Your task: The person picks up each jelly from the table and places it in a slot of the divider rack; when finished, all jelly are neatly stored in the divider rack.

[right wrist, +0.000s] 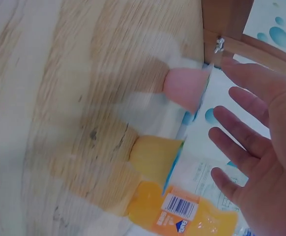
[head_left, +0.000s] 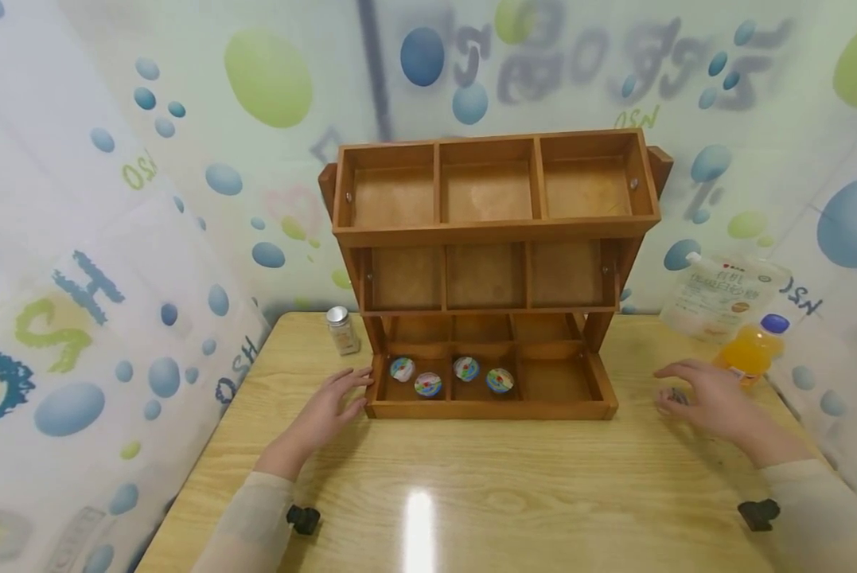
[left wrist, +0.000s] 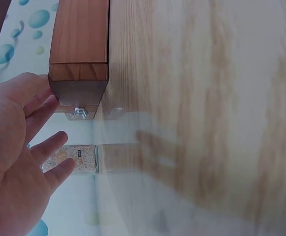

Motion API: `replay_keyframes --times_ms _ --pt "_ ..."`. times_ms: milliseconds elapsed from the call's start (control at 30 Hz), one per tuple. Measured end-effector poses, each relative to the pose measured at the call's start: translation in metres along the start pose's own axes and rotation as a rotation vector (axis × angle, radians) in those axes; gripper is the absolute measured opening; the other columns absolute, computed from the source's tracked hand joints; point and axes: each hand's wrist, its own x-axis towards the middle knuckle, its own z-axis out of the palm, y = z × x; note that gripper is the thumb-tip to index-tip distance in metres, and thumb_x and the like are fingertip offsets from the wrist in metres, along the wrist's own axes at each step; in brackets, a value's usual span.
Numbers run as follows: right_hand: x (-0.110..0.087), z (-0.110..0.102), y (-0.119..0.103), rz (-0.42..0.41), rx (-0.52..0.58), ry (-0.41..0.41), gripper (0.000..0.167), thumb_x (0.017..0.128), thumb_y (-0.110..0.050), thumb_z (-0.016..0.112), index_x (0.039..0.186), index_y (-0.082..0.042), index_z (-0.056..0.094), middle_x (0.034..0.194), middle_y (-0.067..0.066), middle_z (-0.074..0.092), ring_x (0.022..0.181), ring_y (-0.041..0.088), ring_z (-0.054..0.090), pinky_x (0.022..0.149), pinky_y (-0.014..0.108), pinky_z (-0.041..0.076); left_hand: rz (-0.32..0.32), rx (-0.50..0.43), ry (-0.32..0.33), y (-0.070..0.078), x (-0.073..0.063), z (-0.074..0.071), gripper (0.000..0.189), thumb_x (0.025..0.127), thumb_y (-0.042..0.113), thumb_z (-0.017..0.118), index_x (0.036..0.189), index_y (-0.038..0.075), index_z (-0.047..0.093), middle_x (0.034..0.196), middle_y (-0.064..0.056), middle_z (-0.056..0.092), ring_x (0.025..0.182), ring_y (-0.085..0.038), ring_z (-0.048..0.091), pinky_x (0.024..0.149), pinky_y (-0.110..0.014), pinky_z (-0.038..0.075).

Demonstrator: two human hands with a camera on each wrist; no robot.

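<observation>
A brown wooden three-tier rack (head_left: 492, 410) stands on the table. Its bottom tier holds several small jelly cups: two, one of them a lidded cup (head_left: 428, 385), in the left compartment and two, including another cup (head_left: 500, 380), in the middle one. My left hand (head_left: 322, 410) touches the rack's front left corner, fingers spread. Right of the rack, my right hand (head_left: 710, 402) hovers with fingers apart, holding nothing. In the right wrist view, a pink jelly cup (right wrist: 186, 88) and a yellow jelly cup (right wrist: 155, 157) stand below its fingers; the head view mostly hides them.
A glass shaker jar (head_left: 343, 330) with a metal cap stands left of the rack. At the right are an orange drink bottle (head_left: 753, 350) with a blue cap and a pale spouted pouch (head_left: 722, 294). Patterned walls close in behind and at both sides.
</observation>
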Motion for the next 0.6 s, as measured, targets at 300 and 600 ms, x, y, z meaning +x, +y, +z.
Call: replay_keyframes --times_ms 300,600 --pt "-0.0029 -0.0027 0.0059 0.094 0.000 -0.123 0.051 0.081 -0.039 0.088 0.117 -0.005 0.074 0.123 0.029 0.069 0.113 0.051 0.063 0.085 0.064 0.041 0.007 0.010 -0.007 -0.0005 0.0011 -0.0009 0.038 0.104 0.018 0.063 0.142 0.010 0.061 0.160 -0.010 0.047 0.151 -0.045 0.034 0.120 -0.067 0.033" --pt "-0.0043 -0.0018 0.0076 0.122 0.010 -0.161 0.049 0.079 -0.038 0.089 0.114 -0.006 0.075 0.110 0.015 0.078 0.098 0.038 0.069 0.079 0.047 0.034 -0.002 0.014 -0.027 -0.0011 0.0032 -0.0026 0.040 0.105 0.020 0.063 0.143 0.011 0.060 0.161 -0.009 0.046 0.151 -0.043 0.036 0.120 -0.065 0.034"
